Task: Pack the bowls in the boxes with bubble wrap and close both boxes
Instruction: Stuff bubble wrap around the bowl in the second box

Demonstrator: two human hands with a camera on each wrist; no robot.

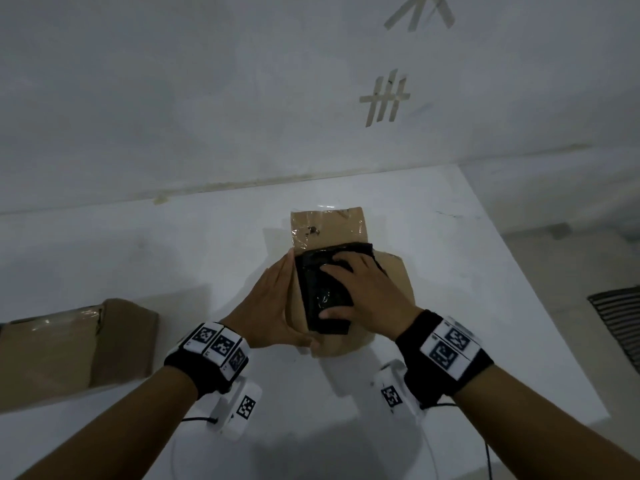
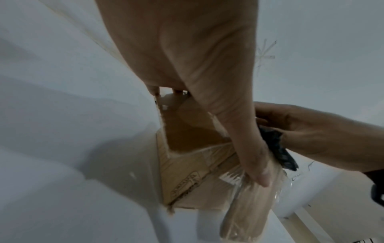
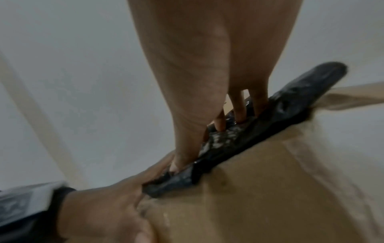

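Observation:
A brown cardboard box (image 1: 394, 282) stands mid-table with its flaps up. A black sheet of bubble wrap (image 1: 318, 289) lies over its opening. My right hand (image 1: 374, 299) presses down on the wrap with spread fingers and thumb. In the right wrist view its fingertips (image 3: 239, 115) dig into the black wrap (image 3: 280, 111). My left hand (image 1: 266, 306) lies flat against the box's left flap, with the thumb (image 2: 249, 148) along a taped flap of the box (image 2: 182, 164). No bowl is visible; the wrap hides the inside.
A second cardboard box (image 1: 69, 348) with taped flaps sits at the left edge of the white table (image 1: 138, 258). The wall rises just behind the table. The table's right edge (image 1: 540, 296) drops to the floor, where a dark grate (image 1: 620, 323) shows.

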